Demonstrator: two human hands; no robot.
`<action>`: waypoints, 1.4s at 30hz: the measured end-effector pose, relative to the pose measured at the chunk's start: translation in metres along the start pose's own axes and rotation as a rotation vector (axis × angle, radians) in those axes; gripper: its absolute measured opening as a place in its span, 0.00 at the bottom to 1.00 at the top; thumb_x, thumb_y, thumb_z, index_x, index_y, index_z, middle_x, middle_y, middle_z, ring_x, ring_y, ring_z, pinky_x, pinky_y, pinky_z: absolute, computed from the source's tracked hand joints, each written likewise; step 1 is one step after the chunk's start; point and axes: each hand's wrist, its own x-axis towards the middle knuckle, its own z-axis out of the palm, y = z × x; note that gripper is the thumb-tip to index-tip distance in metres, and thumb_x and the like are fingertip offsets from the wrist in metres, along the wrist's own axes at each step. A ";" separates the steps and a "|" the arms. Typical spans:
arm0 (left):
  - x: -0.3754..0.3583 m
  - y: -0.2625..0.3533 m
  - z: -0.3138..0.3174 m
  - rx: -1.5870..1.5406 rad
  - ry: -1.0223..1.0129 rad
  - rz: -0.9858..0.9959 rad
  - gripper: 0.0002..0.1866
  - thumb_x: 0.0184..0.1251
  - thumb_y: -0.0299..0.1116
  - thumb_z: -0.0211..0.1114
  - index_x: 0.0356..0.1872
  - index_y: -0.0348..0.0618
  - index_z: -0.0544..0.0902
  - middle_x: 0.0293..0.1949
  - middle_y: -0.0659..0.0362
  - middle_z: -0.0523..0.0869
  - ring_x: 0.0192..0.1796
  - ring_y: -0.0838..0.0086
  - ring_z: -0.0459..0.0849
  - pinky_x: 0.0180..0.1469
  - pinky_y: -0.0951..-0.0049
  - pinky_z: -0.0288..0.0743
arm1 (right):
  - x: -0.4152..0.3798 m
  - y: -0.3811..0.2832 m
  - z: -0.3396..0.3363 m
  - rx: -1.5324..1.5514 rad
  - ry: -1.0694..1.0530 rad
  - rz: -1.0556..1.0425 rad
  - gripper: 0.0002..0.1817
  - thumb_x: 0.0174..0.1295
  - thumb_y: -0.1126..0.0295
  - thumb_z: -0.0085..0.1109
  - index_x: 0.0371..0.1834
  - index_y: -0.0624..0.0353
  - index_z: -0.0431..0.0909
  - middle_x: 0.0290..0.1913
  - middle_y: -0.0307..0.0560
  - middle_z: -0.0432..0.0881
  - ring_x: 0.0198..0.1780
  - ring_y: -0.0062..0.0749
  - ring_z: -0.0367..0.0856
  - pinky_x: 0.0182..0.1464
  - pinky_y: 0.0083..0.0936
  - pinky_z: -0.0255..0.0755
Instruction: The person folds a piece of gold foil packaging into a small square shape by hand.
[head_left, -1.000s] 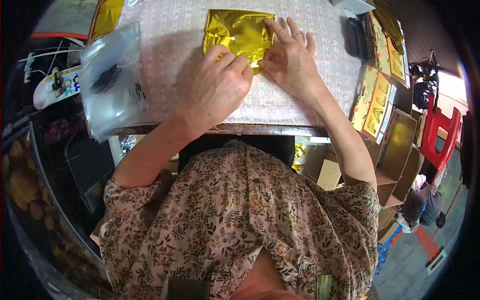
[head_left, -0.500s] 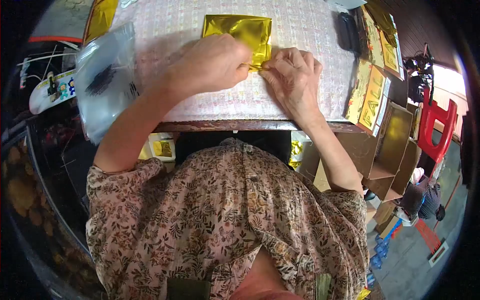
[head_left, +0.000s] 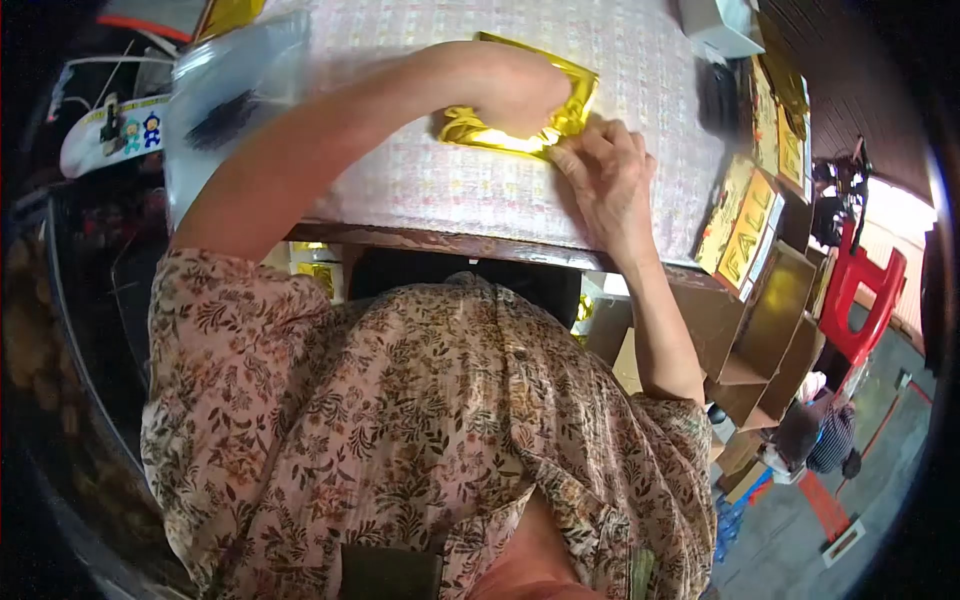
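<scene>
A shiny gold foil pouch (head_left: 578,112) lies at an angle on the cloth-covered table, its lower edge creased and bright. My left hand (head_left: 525,90) reaches across from the left and covers the pouch's middle. Its fingers are hidden at the foil, and I cannot tell whether they are inside or on top. My right hand (head_left: 607,165) is closed at the lower right corner, thumb and index finger pinching the foil edge.
Clear plastic bags (head_left: 225,120) lie at the table's left side. On the right stand yellow boxes marked FALL (head_left: 750,225), a black object (head_left: 718,97) and a white box (head_left: 722,27). Open cardboard boxes (head_left: 770,320) and a red stool (head_left: 865,290) are beyond the table's right edge.
My left hand has left the pouch's near edge and moved up and right over its middle. The pouch has turned and its near edge has crumpled. My right hand still pinches the corner.
</scene>
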 end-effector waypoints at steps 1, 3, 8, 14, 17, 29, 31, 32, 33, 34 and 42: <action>0.001 -0.003 0.002 -0.008 0.007 0.032 0.14 0.65 0.33 0.59 0.28 0.31 0.85 0.23 0.42 0.83 0.24 0.55 0.80 0.31 0.53 0.74 | 0.000 0.001 0.002 0.002 -0.009 -0.019 0.12 0.64 0.63 0.75 0.43 0.59 0.89 0.47 0.45 0.81 0.53 0.45 0.74 0.62 0.41 0.64; 0.002 -0.005 0.004 -0.051 0.024 0.028 0.15 0.66 0.35 0.59 0.30 0.32 0.85 0.23 0.44 0.84 0.23 0.56 0.79 0.30 0.53 0.73 | -0.002 0.005 0.004 0.064 0.048 -0.013 0.11 0.64 0.66 0.74 0.42 0.60 0.89 0.47 0.47 0.81 0.52 0.45 0.75 0.61 0.40 0.66; -0.027 -0.001 -0.009 -0.236 0.130 0.029 0.19 0.75 0.44 0.60 0.38 0.35 0.86 0.29 0.47 0.87 0.30 0.61 0.83 0.37 0.58 0.76 | -0.003 0.011 0.006 0.126 0.066 -0.048 0.10 0.65 0.67 0.75 0.39 0.64 0.88 0.49 0.48 0.81 0.52 0.42 0.74 0.61 0.37 0.66; -0.069 -0.047 0.040 -0.549 0.849 -0.090 0.24 0.79 0.53 0.59 0.51 0.39 0.86 0.40 0.45 0.89 0.43 0.57 0.89 0.50 0.58 0.80 | -0.005 0.015 0.008 0.235 0.076 -0.073 0.08 0.64 0.69 0.74 0.37 0.63 0.87 0.50 0.44 0.79 0.54 0.38 0.72 0.65 0.36 0.60; -0.092 -0.054 0.067 -0.505 0.829 -0.184 0.23 0.77 0.54 0.65 0.47 0.42 0.88 0.45 0.50 0.89 0.48 0.59 0.89 0.54 0.59 0.80 | -0.006 0.014 0.006 0.202 0.061 -0.065 0.09 0.66 0.70 0.74 0.39 0.65 0.87 0.52 0.46 0.79 0.56 0.37 0.74 0.66 0.33 0.64; -0.088 -0.020 0.107 -0.301 0.941 -0.182 0.22 0.64 0.50 0.78 0.26 0.40 0.88 0.57 0.55 0.84 0.64 0.58 0.79 0.70 0.58 0.71 | -0.005 0.016 0.007 0.248 0.027 -0.032 0.06 0.68 0.73 0.71 0.38 0.66 0.87 0.55 0.46 0.78 0.61 0.34 0.73 0.68 0.29 0.65; -0.086 -0.020 0.108 -0.287 0.976 -0.183 0.22 0.63 0.49 0.79 0.23 0.39 0.88 0.57 0.55 0.84 0.62 0.58 0.79 0.69 0.58 0.71 | -0.005 0.016 0.007 0.253 0.023 -0.027 0.07 0.68 0.73 0.71 0.38 0.67 0.87 0.56 0.47 0.77 0.61 0.34 0.73 0.68 0.29 0.65; -0.086 -0.019 0.109 -0.289 0.977 -0.182 0.22 0.63 0.49 0.79 0.23 0.39 0.88 0.57 0.55 0.84 0.62 0.58 0.79 0.69 0.58 0.71 | -0.004 0.016 0.007 0.260 0.015 -0.010 0.07 0.68 0.74 0.71 0.38 0.68 0.87 0.56 0.47 0.77 0.62 0.34 0.73 0.68 0.29 0.65; -0.085 -0.018 0.109 -0.297 0.980 -0.195 0.21 0.62 0.48 0.80 0.23 0.39 0.88 0.57 0.55 0.84 0.62 0.58 0.79 0.69 0.59 0.71 | -0.004 0.016 0.008 0.266 0.008 0.009 0.06 0.68 0.74 0.71 0.38 0.69 0.87 0.57 0.47 0.77 0.62 0.34 0.73 0.67 0.29 0.65; -0.084 -0.017 0.109 -0.305 0.982 -0.208 0.21 0.62 0.47 0.80 0.22 0.39 0.88 0.57 0.55 0.84 0.62 0.59 0.79 0.69 0.59 0.71 | -0.004 0.015 0.007 0.264 0.007 0.011 0.06 0.68 0.74 0.71 0.38 0.69 0.87 0.57 0.47 0.77 0.62 0.34 0.73 0.67 0.29 0.65; -0.086 -0.017 0.112 -0.295 0.992 -0.228 0.19 0.58 0.46 0.82 0.26 0.38 0.89 0.58 0.55 0.84 0.63 0.59 0.80 0.68 0.59 0.73 | -0.004 0.012 0.006 0.261 0.040 0.004 0.06 0.64 0.73 0.72 0.37 0.66 0.88 0.57 0.49 0.79 0.58 0.42 0.73 0.68 0.38 0.62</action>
